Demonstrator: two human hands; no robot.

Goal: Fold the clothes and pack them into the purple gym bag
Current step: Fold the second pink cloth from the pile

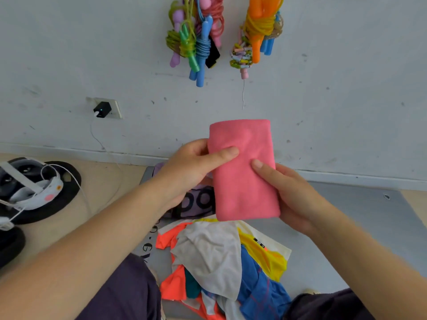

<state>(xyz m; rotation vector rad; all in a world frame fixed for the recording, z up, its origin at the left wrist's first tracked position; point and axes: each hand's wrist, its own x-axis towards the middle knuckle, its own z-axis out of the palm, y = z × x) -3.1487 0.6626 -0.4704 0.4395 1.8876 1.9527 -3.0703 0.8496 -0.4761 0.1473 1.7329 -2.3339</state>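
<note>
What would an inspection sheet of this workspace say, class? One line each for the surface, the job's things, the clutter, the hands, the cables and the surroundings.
Surface: grey mat on a tan floor.
Job's things: folded pink cloth held up; unfolded clothes pile on the mat; purple gym bag partly hidden behind the cloth.
Clutter: black weight plates with a white strap at left.
Hands: left hand and right hand both grip the pink cloth, thumbs on its front.
Cables: white cable runs from a black charger in the wall socket.
Surroundings: scuffed white wall; coloured jump ropes hanging.
</note>
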